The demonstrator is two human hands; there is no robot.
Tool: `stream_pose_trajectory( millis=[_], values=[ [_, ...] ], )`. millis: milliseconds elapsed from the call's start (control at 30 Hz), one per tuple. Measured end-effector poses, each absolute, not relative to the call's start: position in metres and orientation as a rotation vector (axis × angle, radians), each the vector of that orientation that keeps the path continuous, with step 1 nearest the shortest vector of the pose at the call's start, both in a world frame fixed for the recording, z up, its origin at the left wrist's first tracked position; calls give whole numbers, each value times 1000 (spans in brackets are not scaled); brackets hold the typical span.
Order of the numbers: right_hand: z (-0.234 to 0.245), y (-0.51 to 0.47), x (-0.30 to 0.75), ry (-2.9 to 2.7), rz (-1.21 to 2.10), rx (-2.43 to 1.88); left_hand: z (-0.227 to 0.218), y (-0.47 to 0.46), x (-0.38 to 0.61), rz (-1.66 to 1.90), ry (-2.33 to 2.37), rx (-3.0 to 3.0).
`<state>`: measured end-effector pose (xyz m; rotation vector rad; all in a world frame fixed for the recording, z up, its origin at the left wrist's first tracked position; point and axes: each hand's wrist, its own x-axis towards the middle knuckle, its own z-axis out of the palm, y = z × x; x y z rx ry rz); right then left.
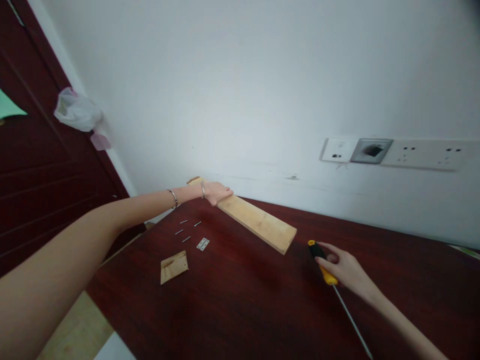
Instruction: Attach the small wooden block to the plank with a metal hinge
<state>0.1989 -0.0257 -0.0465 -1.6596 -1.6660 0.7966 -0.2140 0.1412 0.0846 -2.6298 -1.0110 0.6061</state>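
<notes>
A long pale wooden board (258, 219) lies slantwise near the wall, and my left hand (218, 192) grips it toward its far left end, fingers over the far edge. Whether the board touches the table along its whole length, I cannot tell. On the right, my right hand (343, 267) is closed around the yellow and black handle of a screwdriver (328, 276), its long shaft pointing down toward me. Left of centre lie a small metal hinge (203, 244), several screws (186, 239) and a small square wooden piece (174, 267) with a hole.
The dark red tabletop (240, 310) runs up to a white wall (240, 90). Sockets and a switch panel (412, 153) sit on the wall at right. At left are a dark red door (45, 165) and a hanging white plastic bag (78, 111).
</notes>
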Motion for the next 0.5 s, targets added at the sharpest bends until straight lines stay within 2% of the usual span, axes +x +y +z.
stream_pose_trajectory(
  millis=[167,500],
  values=[
    [-50,-15,142,-1800,816,-1552,66,158,-251,671,-1235,-2555],
    [-51,6,43,-2003,800,-1392,29,174,-266,573,-1679,-2527]
  ],
)
